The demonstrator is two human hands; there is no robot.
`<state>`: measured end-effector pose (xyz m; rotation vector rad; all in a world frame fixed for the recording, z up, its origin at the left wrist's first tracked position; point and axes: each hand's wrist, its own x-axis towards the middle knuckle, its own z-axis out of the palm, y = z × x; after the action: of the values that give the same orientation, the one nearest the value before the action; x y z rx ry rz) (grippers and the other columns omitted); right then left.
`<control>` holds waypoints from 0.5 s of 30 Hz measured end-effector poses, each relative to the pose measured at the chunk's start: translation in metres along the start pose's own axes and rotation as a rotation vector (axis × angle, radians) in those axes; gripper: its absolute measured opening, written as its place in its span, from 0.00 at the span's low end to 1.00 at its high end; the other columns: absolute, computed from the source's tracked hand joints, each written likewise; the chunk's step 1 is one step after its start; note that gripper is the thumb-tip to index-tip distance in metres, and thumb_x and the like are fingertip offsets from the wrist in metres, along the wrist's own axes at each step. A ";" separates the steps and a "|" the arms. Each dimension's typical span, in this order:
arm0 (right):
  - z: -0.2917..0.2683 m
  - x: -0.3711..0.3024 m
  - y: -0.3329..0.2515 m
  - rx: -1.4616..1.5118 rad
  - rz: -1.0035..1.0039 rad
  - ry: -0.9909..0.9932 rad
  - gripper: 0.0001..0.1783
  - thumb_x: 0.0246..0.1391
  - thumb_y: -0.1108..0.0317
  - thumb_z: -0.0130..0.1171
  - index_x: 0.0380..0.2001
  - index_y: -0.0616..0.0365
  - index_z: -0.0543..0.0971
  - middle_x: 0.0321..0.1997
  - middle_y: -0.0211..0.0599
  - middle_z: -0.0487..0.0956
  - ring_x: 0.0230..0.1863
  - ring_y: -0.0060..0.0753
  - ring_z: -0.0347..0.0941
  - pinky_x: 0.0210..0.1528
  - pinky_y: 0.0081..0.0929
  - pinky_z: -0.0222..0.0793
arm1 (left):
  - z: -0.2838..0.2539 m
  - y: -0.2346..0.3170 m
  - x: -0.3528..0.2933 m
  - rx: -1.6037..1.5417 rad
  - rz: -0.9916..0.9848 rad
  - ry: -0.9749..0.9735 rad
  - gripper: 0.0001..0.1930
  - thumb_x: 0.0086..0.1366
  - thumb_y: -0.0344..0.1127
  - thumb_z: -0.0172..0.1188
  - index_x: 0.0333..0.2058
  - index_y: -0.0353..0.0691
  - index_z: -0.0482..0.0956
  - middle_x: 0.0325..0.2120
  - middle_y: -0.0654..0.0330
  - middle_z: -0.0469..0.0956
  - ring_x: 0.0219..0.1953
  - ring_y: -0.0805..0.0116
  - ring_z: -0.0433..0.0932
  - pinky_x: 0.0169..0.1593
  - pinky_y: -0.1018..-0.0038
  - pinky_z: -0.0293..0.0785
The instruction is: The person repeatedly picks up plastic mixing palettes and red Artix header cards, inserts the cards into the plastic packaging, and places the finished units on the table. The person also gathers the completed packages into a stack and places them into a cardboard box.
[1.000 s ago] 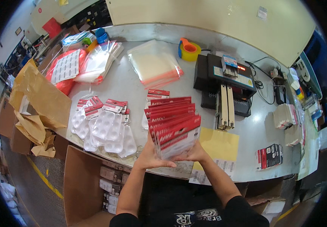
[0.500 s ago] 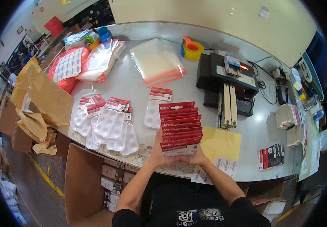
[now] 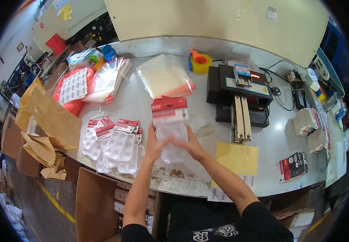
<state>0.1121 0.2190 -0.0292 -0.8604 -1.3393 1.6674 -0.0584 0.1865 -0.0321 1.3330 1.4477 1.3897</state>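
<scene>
A stack of white plastic paint palettes in clear bags with red-and-white header cards (image 3: 171, 128) stands at the middle of the table, its cards toward the far side. My left hand (image 3: 154, 146) grips its left side and my right hand (image 3: 193, 146) its right, with both thumbs reaching over the palettes. Motion smears the thumbs and the palettes a little. To the left of my left hand, more bagged palettes (image 3: 118, 146) lie in a loose, overlapping pile with similar red cards.
Behind the stack lie clear plastic bags (image 3: 164, 76) and a tape dispenser (image 3: 200, 62). A black machine (image 3: 241, 90) with pale rails stands to the right, near a yellow sheet (image 3: 237, 158). Printed cards (image 3: 293, 166) lie farther right. An open cardboard box (image 3: 95, 205) stands below the front edge.
My hands have moved the stack left and away from me and tipped it from fanned and upright to flatter. It now covers the spot where a single bagged palette lay.
</scene>
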 end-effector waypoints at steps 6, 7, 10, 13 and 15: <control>-0.046 -0.059 0.035 -0.461 -0.266 -0.339 0.72 0.26 0.53 0.76 0.67 0.61 0.38 0.68 0.55 0.51 0.68 0.50 0.49 0.68 0.44 0.42 | 0.014 -0.011 -0.083 0.055 0.126 -0.362 0.57 0.35 0.47 0.80 0.61 0.34 0.54 0.58 0.52 0.63 0.60 0.58 0.63 0.64 0.64 0.55; -0.052 -0.061 0.039 -0.526 -0.229 -0.410 0.74 0.25 0.53 0.76 0.68 0.60 0.37 0.69 0.56 0.51 0.69 0.52 0.48 0.68 0.45 0.42 | 0.017 -0.015 -0.087 0.087 0.138 -0.351 0.56 0.35 0.47 0.79 0.61 0.35 0.56 0.57 0.52 0.64 0.59 0.57 0.63 0.63 0.63 0.55; -0.056 -0.061 0.042 -0.509 -0.154 -0.441 0.76 0.24 0.53 0.76 0.68 0.61 0.34 0.69 0.57 0.48 0.69 0.56 0.47 0.68 0.46 0.41 | 0.022 -0.027 -0.091 0.200 0.152 -0.322 0.51 0.35 0.47 0.79 0.58 0.39 0.62 0.55 0.53 0.66 0.58 0.57 0.64 0.62 0.62 0.57; -0.040 -0.068 0.024 -0.559 -0.252 -0.331 0.75 0.25 0.50 0.75 0.67 0.63 0.34 0.69 0.57 0.48 0.69 0.57 0.47 0.68 0.46 0.42 | 0.023 -0.032 -0.099 0.346 0.298 -0.237 0.49 0.36 0.46 0.79 0.57 0.38 0.64 0.53 0.53 0.68 0.57 0.58 0.65 0.62 0.61 0.59; -0.029 -0.082 0.001 -0.746 -0.435 -0.250 0.74 0.27 0.48 0.74 0.67 0.63 0.34 0.69 0.57 0.48 0.68 0.57 0.48 0.67 0.46 0.43 | 0.024 -0.031 -0.111 -0.109 0.049 -0.155 0.49 0.36 0.44 0.78 0.57 0.35 0.62 0.52 0.53 0.69 0.56 0.57 0.68 0.60 0.61 0.62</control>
<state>0.1731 0.1575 -0.0347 -0.6896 -2.2031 0.9461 -0.0186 0.0888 -0.0836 1.3820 1.2276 1.3453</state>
